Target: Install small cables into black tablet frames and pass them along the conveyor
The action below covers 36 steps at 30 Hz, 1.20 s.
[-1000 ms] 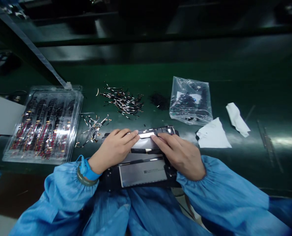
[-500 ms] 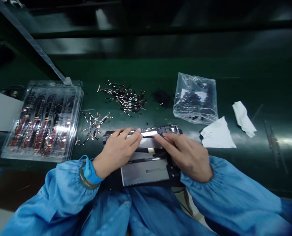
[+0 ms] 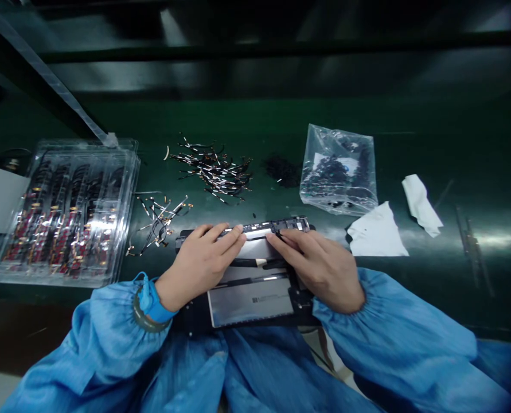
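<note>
Right in front of me lies an opened flat electronic device (image 3: 255, 248), with a dark circuit strip along its far edge and silvery panels. My left hand (image 3: 203, 258) rests on its left part, fingers stretched out and close together, the thumb hidden. On the right, my right hand (image 3: 324, 264) is partly closed, its fingertips pressed at a white strip (image 3: 257, 234) near the far edge. Whatever those fingers hold is hidden. Below the hands is a silver battery-like panel (image 3: 250, 304) with a small printed code. A dark piece with a pale band (image 3: 261, 263) lies between.
Clear plastic trays (image 3: 66, 212) with rows of small parts stand left. Ahead lie a pile of thin cables (image 3: 214, 169), a smaller cable pile (image 3: 158, 223) and small black bits (image 3: 281, 169). Rightward are a plastic bag (image 3: 339, 169), white papers (image 3: 378, 232) and thin metal tools (image 3: 472, 246).
The whole view has shifted slightly, so everything sits a little further left. My right fingertips have barely moved along the white strip; my left hand stays on the device.
</note>
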Each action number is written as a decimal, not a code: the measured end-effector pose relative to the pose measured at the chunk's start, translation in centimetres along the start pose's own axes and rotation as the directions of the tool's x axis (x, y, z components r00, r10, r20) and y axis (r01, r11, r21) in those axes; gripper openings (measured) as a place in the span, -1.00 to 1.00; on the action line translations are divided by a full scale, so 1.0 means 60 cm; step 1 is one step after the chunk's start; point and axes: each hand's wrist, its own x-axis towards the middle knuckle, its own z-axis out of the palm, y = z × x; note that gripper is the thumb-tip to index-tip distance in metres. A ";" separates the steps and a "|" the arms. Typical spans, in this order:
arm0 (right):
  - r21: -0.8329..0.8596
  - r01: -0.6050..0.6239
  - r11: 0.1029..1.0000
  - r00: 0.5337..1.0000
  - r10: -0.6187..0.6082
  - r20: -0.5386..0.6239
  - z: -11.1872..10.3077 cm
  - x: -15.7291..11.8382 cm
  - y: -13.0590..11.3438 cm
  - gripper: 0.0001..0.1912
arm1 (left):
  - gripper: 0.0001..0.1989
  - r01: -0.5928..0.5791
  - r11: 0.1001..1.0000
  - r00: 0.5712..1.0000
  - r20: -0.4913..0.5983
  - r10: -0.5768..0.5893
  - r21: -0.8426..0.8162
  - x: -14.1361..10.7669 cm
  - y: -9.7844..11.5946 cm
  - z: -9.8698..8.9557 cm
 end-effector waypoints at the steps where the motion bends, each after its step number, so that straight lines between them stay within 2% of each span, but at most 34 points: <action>1: -0.001 0.002 1.000 1.000 -0.002 0.002 0.000 0.001 0.000 -0.72 | -0.66 0.001 1.000 1.000 -0.003 -0.001 0.001 0.000 0.000 0.000; 8: -0.052 0.008 0.999 1.000 -0.007 0.017 -0.007 0.007 0.000 -0.71 | -0.67 0.008 1.000 1.000 -0.026 -0.009 -0.027 0.000 -0.003 0.001; 10: -0.010 -0.057 0.998 0.998 0.057 -0.021 -0.012 -0.001 0.001 -0.71 | -0.69 0.038 0.993 0.997 -0.058 -0.044 -0.111 0.000 -0.007 0.001; 12: 0.104 -0.196 0.975 0.973 0.206 -0.103 -0.017 -0.017 0.001 -0.72 | -0.70 0.099 0.968 0.991 -0.064 -0.116 -0.232 0.001 -0.011 0.002; 14: 0.220 -0.382 0.898 0.893 0.420 -0.161 -0.021 -0.038 -0.001 -0.75 | -0.70 0.195 0.932 0.973 -0.058 -0.223 -0.306 0.003 -0.014 0.005; 16: 0.263 -0.571 0.778 0.789 0.609 -0.088 -0.023 -0.058 -0.004 -0.79 | -0.69 0.263 0.921 0.957 -0.046 -0.288 -0.287 0.009 -0.015 0.010; 18: 0.274 -0.722 0.635 0.681 0.723 0.117 -0.023 -0.074 -0.006 -0.71 | -0.71 0.267 0.939 0.962 0.006 -0.272 -0.218 0.018 -0.015 0.013; 20: 0.308 -0.825 0.474 0.561 0.758 0.333 -0.023 -0.086 -0.005 -0.57 | -0.70 0.266 0.948 0.964 0.072 -0.257 -0.175 0.030 -0.018 0.008; 22: 0.359 -0.885 0.297 0.450 0.745 0.493 -0.027 -0.094 -0.002 -0.45 | -0.71 0.356 0.915 0.935 0.075 -0.348 -0.192 0.040 -0.026 -0.009; 24: 0.407 -0.907 0.104 0.360 0.695 0.623 -0.033 -0.101 0.002 -0.39 | -0.73 0.491 0.813 0.862 0.039 -0.506 -0.312 0.045 -0.040 -0.036; 25: 0.436 -0.900 0.010 0.334 0.658 0.675 -0.037 -0.105 0.004 -0.37 | -0.72 0.547 0.726 0.810 0.046 -0.584 -0.417 0.046 -0.048 -0.051; 27: 0.496 -0.859 -0.132 0.335 0.589 0.736 -0.043 -0.110 0.006 -0.38 | -0.69 0.580 0.458 0.715 0.153 -0.682 -0.674 0.046 -0.064 -0.076; 28: 0.522 -0.836 -0.168 0.352 0.565 0.746 -0.045 -0.111 0.007 -0.40 | -0.67 0.556 0.267 0.694 0.263 -0.670 -0.787 0.045 -0.068 -0.085; 29: 0.541 -0.820 -0.186 0.375 0.539 0.754 -0.046 -0.110 0.008 -0.42 | -0.66 0.526 0.061 0.698 0.390 -0.601 -0.848 0.046 -0.070 -0.091; 30: 0.554 -0.810 -0.193 0.401 0.508 0.762 -0.046 -0.109 0.009 -0.43 | -0.67 0.513 -0.126 0.718 0.505 -0.479 -0.849 0.048 -0.068 -0.093; 31: 0.562 -0.804 -0.196 0.427 0.467 0.774 -0.046 -0.108 0.010 -0.42 | -0.68 0.524 -0.266 0.739 0.587 -0.331 -0.809 0.051 -0.063 -0.093; 32: 0.566 -0.800 -0.197 0.453 0.421 0.786 -0.045 -0.106 0.011 -0.39 | -0.68 0.563 -0.350 0.749 0.642 -0.168 -0.749 0.055 -0.054 -0.091; 33: 0.571 -0.797 -0.196 0.479 0.371 0.796 -0.044 -0.105 0.013 -0.36 | -0.66 0.617 -0.384 0.740 0.673 -0.016 -0.687 0.060 -0.044 -0.087; 34: 0.576 -0.795 -0.191 0.503 0.324 0.802 -0.042 -0.106 0.014 -0.34 | -0.64 0.668 -0.380 0.718 0.688 0.102 -0.640 0.065 -0.033 -0.081; 36: 0.586 -0.791 -0.178 0.537 0.257 0.803 -0.038 -0.109 0.017 -0.32 | -0.66 0.724 -0.352 0.681 0.695 0.229 -0.593 0.072 -0.012 -0.069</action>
